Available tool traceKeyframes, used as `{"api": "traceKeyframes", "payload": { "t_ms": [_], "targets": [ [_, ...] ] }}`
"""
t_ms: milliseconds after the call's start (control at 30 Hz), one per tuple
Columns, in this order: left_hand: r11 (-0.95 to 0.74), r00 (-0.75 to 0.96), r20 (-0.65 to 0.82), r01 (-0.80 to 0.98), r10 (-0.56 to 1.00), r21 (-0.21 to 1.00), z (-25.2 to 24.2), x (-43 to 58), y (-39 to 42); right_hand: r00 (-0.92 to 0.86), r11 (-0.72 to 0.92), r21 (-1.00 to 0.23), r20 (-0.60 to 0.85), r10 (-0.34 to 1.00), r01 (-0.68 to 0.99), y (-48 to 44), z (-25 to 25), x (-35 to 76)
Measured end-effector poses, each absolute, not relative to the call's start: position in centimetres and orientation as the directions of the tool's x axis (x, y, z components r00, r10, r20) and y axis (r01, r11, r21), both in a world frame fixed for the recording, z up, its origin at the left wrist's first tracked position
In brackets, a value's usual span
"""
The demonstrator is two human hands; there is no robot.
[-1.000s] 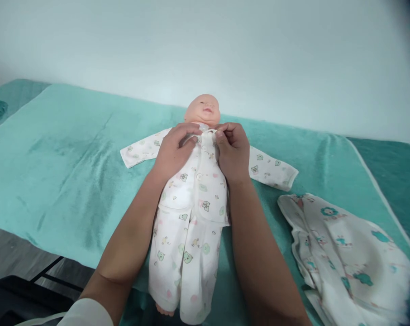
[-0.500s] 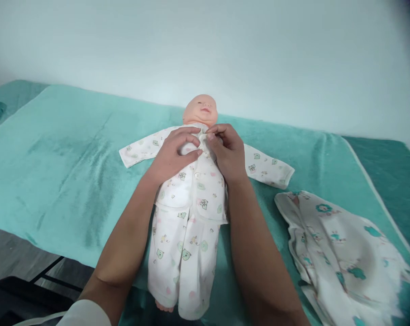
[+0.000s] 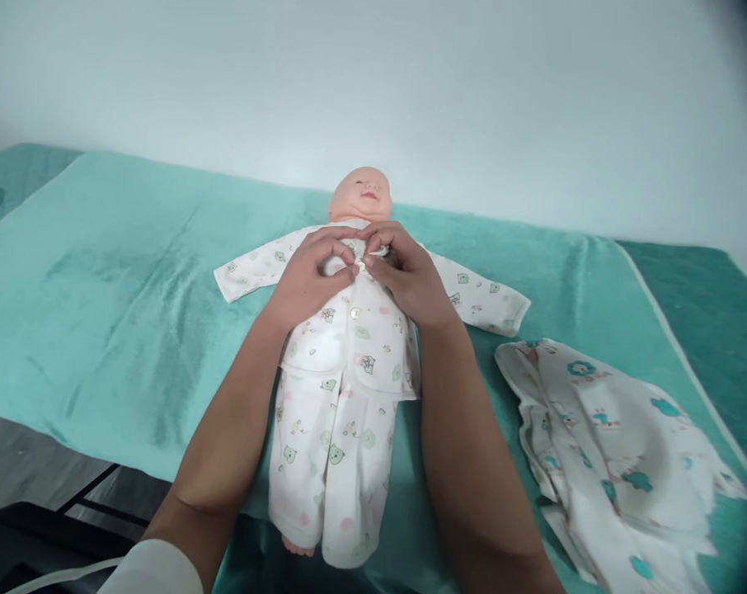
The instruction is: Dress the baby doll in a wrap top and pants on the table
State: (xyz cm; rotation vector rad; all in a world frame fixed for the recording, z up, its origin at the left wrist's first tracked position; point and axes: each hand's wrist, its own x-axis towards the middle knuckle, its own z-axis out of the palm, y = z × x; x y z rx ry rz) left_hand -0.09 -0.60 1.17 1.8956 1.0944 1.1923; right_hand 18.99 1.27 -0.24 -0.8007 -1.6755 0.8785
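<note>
A baby doll [image 3: 359,196] lies on its back, dressed in a white printed jacket [image 3: 373,342] and matching trousers [image 3: 330,470]. Both of my hands are at the upper front of the jacket, just below the doll's neck. My left hand [image 3: 312,272] pinches the front edge with thumb and fingers. Close beside it, my right hand [image 3: 411,272] grips the other side of the jacket front, near a small button [image 3: 360,265]. Lower on the chest, another button [image 3: 355,313] shows. The doll's sleeves stretch out to both sides, and one foot peeks from a trouser leg.
A green cloth [image 3: 114,313] covers the table under the doll. Folded white printed clothes [image 3: 621,445] lie at the right. Behind the table rises a pale wall [image 3: 373,82]. At the lower left is a dark object [image 3: 45,544] beside a metal table leg.
My right hand's fingers have shifted slightly down and inward, closer to my left hand at the jacket's front edge. The whole view has moved a little.
</note>
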Motion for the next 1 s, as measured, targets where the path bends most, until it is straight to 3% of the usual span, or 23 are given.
{"api": "traceKeyframes", "payload": {
  "t_ms": [267, 767, 1000],
  "targets": [
    [-0.459, 0.225, 0.402, 0.354, 0.887, 0.815, 1.3, 0.1, -0.7, -0.128, 0.422, -0.904, 0.412, 0.902, 0.072, 1.3, -0.8, 18.6],
    [-0.452, 0.191, 0.415, 0.228, 0.889, 0.863, 0.6, -0.1, -0.4, -0.276, 0.462, -0.879, 0.417, 0.866, 0.119, 0.7, 0.1, 19.5],
    [-0.439, 0.224, 0.395, 0.204, 0.891, 0.875, 0.9, -0.4, -0.4, -0.242, 0.413, -0.901, 0.374, 0.895, 0.134, 0.6, 0.3, 19.3]
  ]
}}
